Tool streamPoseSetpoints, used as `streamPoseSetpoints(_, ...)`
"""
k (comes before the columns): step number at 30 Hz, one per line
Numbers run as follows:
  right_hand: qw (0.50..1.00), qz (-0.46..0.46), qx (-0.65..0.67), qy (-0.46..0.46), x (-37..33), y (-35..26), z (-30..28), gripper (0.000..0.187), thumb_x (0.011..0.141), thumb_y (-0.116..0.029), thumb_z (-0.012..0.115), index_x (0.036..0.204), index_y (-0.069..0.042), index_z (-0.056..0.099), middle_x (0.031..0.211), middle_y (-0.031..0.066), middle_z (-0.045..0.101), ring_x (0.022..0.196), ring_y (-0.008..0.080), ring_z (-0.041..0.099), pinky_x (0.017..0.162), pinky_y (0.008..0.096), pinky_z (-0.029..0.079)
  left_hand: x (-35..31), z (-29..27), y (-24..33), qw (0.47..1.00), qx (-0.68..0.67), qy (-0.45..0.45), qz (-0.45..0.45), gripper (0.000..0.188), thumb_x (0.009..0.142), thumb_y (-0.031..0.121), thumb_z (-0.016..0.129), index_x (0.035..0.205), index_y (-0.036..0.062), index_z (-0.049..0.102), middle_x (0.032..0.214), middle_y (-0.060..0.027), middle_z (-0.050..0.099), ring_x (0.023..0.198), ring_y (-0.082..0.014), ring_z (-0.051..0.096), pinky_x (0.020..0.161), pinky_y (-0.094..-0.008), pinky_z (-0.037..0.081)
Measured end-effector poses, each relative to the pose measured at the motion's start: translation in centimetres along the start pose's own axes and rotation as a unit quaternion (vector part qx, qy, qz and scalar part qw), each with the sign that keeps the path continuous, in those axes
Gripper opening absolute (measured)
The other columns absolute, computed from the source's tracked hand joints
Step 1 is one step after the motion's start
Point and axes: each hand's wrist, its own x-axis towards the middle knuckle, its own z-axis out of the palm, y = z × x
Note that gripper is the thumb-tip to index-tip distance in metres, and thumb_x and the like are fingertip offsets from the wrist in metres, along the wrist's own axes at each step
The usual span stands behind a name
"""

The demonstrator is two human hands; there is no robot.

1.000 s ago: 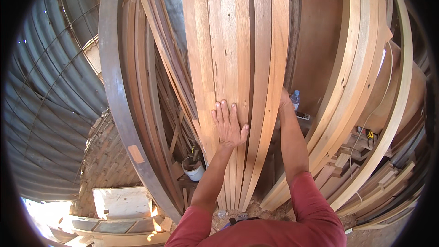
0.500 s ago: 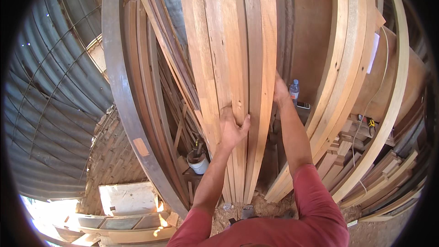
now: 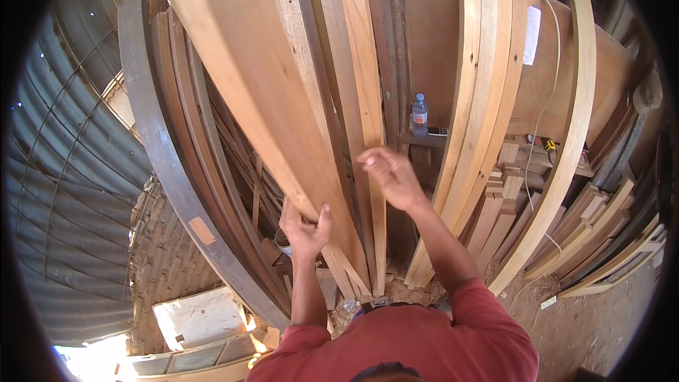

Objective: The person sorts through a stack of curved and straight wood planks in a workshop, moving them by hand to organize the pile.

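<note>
Several long wooden planks lean upright against the wall in front of me. My left hand (image 3: 305, 225) grips the lower edge of a wide pale plank (image 3: 262, 99), which tilts to the left away from the stack. My right hand (image 3: 390, 175) hovers free in front of the narrower upright planks (image 3: 361, 99), fingers loosely curled, holding nothing.
A plastic water bottle (image 3: 419, 114) stands on a small ledge behind the planks. More planks (image 3: 488, 99) and short offcuts (image 3: 498, 212) lean at the right. Corrugated metal sheeting (image 3: 64, 205) and a brick wall (image 3: 159, 262) are at the left. The ground is dirt (image 3: 587, 318).
My left hand went from flat on the planks to gripping the wide plank and pulling it leftward. My right hand came off the stack's right edge and now hangs free.
</note>
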Motion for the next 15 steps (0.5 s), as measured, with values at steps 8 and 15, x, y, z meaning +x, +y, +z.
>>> streamPoseSetpoints(8, 0.996, -0.06, -0.061, 0.005, 4.9, 3.8, 7.6, 0.071, 0.103, -0.034, 0.056, 0.155, 0.004, 0.025, 0.15, 0.0251, 0.043, 0.141, 0.0359, 0.041, 0.116, 0.0439, 0.034, -6.2, -7.2, 1.7, 0.954, -0.262, -0.118, -0.085, 0.028, 0.078, 0.021, 0.082, 0.093, 0.0041, 0.065, 0.094, -0.0091, 0.063, 0.086, -0.0228, 0.064, 0.073, -0.0366, 0.051)
streamPoseSetpoints(15, 0.989, 0.03, -0.05, 0.139, 13.0, 4.3, 10.8, 0.088, 0.097, -0.056, 0.056, 0.156, -0.001, 0.023, 0.151, 0.0307, 0.039, 0.143, 0.0379, 0.038, 0.115, 0.0429, 0.033, -10.6, -11.0, -1.1, 0.913, -0.376, -0.145, -0.063, 0.064, 0.076, 0.036, 0.087, 0.124, 0.0038, 0.059, 0.105, -0.0114, 0.065, 0.1, -0.0273, 0.063, 0.086, -0.0394, 0.049)
